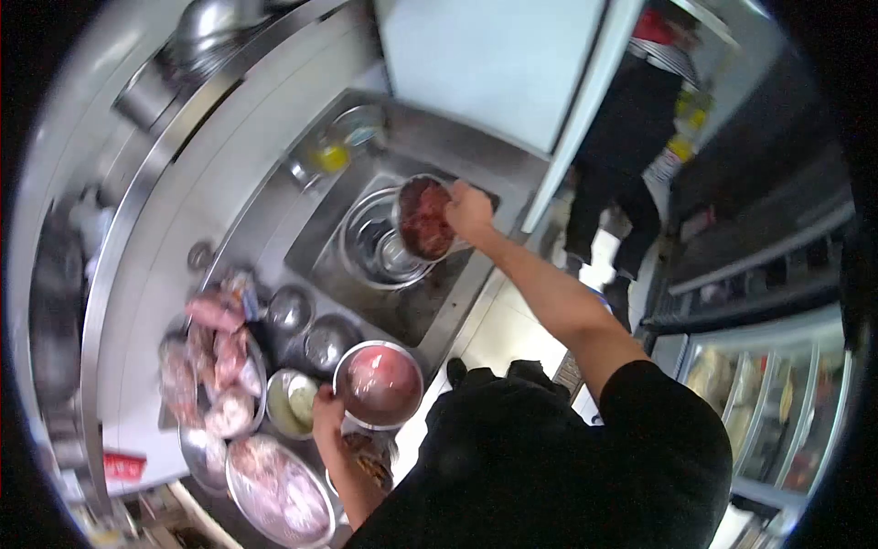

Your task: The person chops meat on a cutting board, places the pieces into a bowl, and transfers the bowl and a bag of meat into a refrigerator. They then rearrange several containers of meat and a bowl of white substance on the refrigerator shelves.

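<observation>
My right hand [468, 212] grips the rim of a small steel bowl of dark red meat [425, 218] and holds it tilted over the sink [315, 247]. Under it in the sink sits a large steel basin [357, 229] with a smaller steel cup [395, 256] inside. My left hand [326, 410] holds the edge of a steel bowl of pinkish-red liquid [380, 384] on the counter at the sink's near side.
Several steel bowls, trays of raw meat [274, 494] and bagged meat [219, 352] crowd the counter to the left. A bottle with yellow liquid [331, 157] stands behind the sink. Another person in dark clothes [631, 137] stands at the far right by glass-door fridges [777, 403].
</observation>
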Demonstrator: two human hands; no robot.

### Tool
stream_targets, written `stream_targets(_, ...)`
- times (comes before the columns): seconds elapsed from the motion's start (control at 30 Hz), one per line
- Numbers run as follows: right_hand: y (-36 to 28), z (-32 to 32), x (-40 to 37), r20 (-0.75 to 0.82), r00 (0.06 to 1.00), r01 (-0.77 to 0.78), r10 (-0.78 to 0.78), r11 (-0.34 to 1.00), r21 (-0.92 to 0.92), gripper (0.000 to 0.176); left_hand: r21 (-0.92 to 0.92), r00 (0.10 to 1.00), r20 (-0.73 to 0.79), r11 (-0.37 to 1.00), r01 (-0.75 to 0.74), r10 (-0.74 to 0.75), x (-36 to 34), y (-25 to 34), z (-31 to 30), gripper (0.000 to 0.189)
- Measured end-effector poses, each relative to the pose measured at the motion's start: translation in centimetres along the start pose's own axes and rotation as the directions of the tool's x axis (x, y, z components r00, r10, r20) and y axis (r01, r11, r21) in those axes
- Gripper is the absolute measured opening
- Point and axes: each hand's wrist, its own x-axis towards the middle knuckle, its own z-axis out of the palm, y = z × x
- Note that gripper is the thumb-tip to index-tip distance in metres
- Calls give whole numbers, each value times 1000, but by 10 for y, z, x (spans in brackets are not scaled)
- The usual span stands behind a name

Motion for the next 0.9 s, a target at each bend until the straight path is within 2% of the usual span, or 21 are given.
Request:
stream_targets(0.03, 15, 3, 4, -55, 997, -53, 56, 997, 56, 13, -57, 999, 38, 998, -12, 14, -9, 15, -1, 23)
stream_targets(0.07, 28, 3, 3, -40, 990, -132, 138, 983, 126, 14, 173, 997, 25, 982, -78, 75, 29, -43, -1, 32)
stream_targets(0.1, 39, 3, -3, -22, 976, -206, 215, 958, 201, 15, 292, 994, 46, 951, -105, 96, 25, -36, -5, 42)
stream_targets(0.13, 52, 4, -11, 20, 961, -272, 277, 925, 264, 17, 171, 992, 93, 980, -100, 85, 8, -14, -5, 51)
stream_targets(0.17, 61, 0, -21, 66, 942, -333, 330, 885, 326, 19, 199, 991, 129, 978, -58, 33, 18, -24, -4, 55)
stream_targets(0.2, 56, -19, -31, 146, 887, -457, 439, 783, 422, 18, 305, 982, 188, 949, -75, 18, -4, 17, -9, 56)
stream_targets(0.23, 49, -38, -44, 239, 818, -564, 523, 651, 508, 18, 297, 974, 227, 954, -48, -22, 0, 8, -10, 45)
stream_targets(0.3, 74, -29, -63, 303, 801, -534, 516, 387, 752, 12, 257, 935, 331, 966, 39, -126, 8, -6, -13, 25)
stream_targets(0.37, 85, -60, -86, 332, 799, -507, 501, 267, 819, 11, 303, 913, 366, 951, 65, -179, 9, -5, -10, 19)
stream_targets(0.5, 95, -146, -131, 367, 747, -479, 554, 66, 875, 14, 460, 946, 302, 887, -41, -113, 10, 34, 16, 20)
stream_targets(0.6, 131, -208, -174, 334, 710, -435, 620, 12, 901, 14, 574, 984, 180, 812, -109, 4, 9, 68, 32, 21)
stream_targets(0.67, 164, -256, -211, 277, 731, -402, 624, 65, 913, 16, 645, 989, 69, 751, -144, 130, 6, 93, 44, 21)
stream_targets(0.7, 177, -284, -230, 279, 715, -377, 641, 18, 926, 18, 672, 979, 11, 723, -159, 204, 5, 109, 52, 22)
stream_targets(0.73, 192, -308, -251, 240, 705, -347, 667, 30, 937, 20, 686, 960, -28, 704, -185, 280, 4, 125, 63, 23)
stream_targets(0.77, 218, -326, -275, 225, 682, -388, 696, 83, 918, 13, 694, 934, -61, 688, -214, 352, 2, 139, 75, 23)
stream_targets(0.83, 252, -368, -322, 150, 607, -400, 781, 137, 906, 14, 681, 876, -38, 653, -330, 481, 1, 173, 109, 24)
stream_targets(0.9, 283, -404, -367, 54, 532, -371, 845, 175, 912, 17, 599, 810, 102, 615, -514, 577, -1, 207, 154, 26)
